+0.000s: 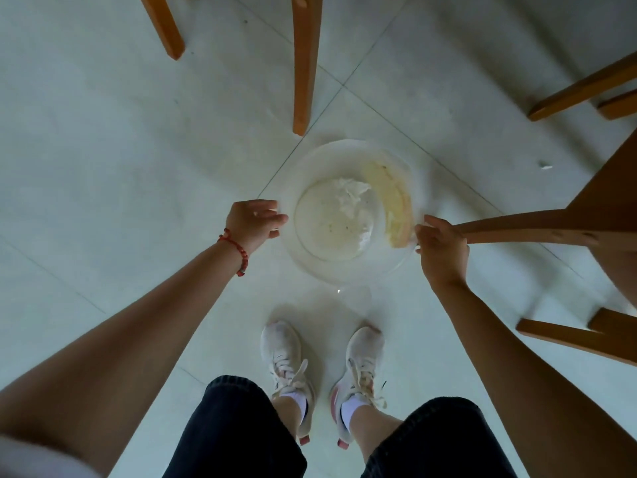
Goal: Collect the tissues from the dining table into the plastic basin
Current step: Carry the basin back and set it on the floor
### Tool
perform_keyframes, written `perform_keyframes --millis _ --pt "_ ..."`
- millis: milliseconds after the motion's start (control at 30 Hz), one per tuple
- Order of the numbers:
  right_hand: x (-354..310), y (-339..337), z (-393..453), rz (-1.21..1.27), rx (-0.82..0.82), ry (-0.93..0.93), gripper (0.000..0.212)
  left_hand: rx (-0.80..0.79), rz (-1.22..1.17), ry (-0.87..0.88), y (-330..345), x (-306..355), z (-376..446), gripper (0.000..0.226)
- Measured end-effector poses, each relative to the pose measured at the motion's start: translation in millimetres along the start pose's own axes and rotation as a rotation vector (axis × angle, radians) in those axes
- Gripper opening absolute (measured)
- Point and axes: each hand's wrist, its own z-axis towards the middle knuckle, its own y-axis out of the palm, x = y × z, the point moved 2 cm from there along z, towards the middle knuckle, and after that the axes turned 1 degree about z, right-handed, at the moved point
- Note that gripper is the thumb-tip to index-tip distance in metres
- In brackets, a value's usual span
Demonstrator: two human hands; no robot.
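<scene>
A clear plastic basin is over the tiled floor in front of my feet. Inside it lie crumpled white tissues and a yellowish cloth-like strip along the right wall. My left hand, with a red bead bracelet on the wrist, grips the basin's left rim. My right hand grips the right rim, just under a wooden chair rail. Whether the basin rests on the floor or is lifted cannot be told. The dining table is out of view.
Wooden chair legs stand just beyond the basin, another at the far left. A wooden chair crowds the right side. A small white scrap lies on the floor at right. My white sneakers stand below the basin.
</scene>
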Motion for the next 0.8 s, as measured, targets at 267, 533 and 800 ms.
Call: perform_keyframes --millis 267,533,800 --pt "19 19 31 -0.037 -0.009 0.005 0.026 -0.002 0.062 0.027 17 -9 35 0.04" --pt "29 29 38 0.034 -0.013 -0.007 0.024 0.064 0.048 0.038 20 -29 43 0.039" --pt "21 22 17 -0.028 -0.096 -0.007 0.031 0.005 0.244 0.029 17 -16 10 0.054"
